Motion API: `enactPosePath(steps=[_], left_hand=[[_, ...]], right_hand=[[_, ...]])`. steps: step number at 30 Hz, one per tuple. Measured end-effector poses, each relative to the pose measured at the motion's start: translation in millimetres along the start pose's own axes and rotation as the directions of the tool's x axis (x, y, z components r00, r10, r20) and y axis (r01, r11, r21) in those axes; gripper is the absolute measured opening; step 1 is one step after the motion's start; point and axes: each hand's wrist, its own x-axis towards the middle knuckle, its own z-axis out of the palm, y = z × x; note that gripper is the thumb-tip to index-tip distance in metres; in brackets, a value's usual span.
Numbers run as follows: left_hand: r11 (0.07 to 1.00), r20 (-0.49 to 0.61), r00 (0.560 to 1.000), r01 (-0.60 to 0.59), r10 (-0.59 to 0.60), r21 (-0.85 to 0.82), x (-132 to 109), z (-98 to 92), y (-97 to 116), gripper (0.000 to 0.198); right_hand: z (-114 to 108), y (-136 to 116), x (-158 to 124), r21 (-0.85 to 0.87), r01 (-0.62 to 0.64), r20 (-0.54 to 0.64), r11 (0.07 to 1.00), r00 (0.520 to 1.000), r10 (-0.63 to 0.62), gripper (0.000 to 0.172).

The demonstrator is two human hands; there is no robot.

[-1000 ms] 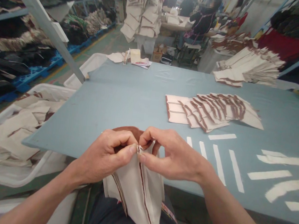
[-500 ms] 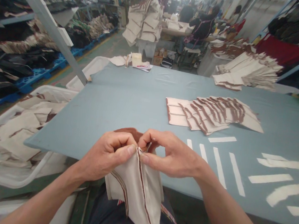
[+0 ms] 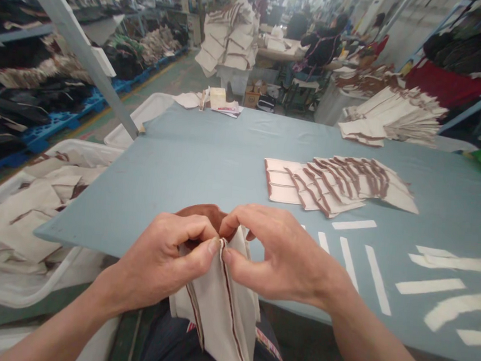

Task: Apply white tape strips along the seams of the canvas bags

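Observation:
A cream fabric piece with dark brown piped seams and a brown inner side hangs over my lap at the table's near edge. My left hand pinches its upper edge between thumb and forefinger, just left of the middle seam. On the other side of that seam, my right hand has its thumb on the cloth and its forefinger curled over the top edge. The two thumbs almost meet at the seam's upper end. The lower part of the piece hangs free.
Overlapping cream pieces with brown edges lie on the blue-grey table. White strips are spread at the right. A white bin of fabric pieces stands at left, beside a metal post. A seated person is farther back.
Both hands stay at the seam's top edge. My right forefinger and thumb have shifted slightly left and up, and the brown inner side shows a little more. The view has shifted slightly.

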Motion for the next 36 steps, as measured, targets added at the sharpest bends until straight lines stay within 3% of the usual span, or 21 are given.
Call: enactPosePath(steps=[5, 11, 16, 24, 28, 36], left_hand=[[0.999, 0.031, 0.999, -0.023, 0.022, 0.028, 1, -2.1, 1, 0.034], [1.000, 0.078, 0.997, -0.014, 0.016, -0.025, 1, -2.4, -1, 0.034], [0.995, 0.122, 0.992, 0.009, 0.004, -0.101, 3, -2.4, -4, 0.036], [0.986, 0.141, 0.990, 0.007, 0.017, -0.166, 9, -2.8, -5, 0.038], [0.970, 0.181, 0.983, 0.064, -0.022, -0.233, 11, -3.6, -5, 0.032], [0.966, 0.169, 0.984, 0.096, -0.056, -0.240, 8, -1.4, -9, 0.024]], right_hand=[[-1, 4, 3, 0.117, -0.018, -0.008, 0.993, 1.000, 0.019, 0.006], [-4, 7, 8, 0.323, -0.184, 0.136, 0.929, 0.980, 0.146, 0.007], [-5, 10, 10, 0.425, -0.243, 0.222, 0.872, 0.962, 0.160, 0.006], [-10, 5, 13, 0.405, -0.296, 0.237, 0.865, 0.948, 0.214, 0.007], [-13, 3, 13, 0.334, -0.324, 0.239, 0.885, 0.938, 0.253, 0.007], [-9, 14, 7, 0.386, -0.240, 0.228, 0.891, 0.960, 0.160, 0.009]])
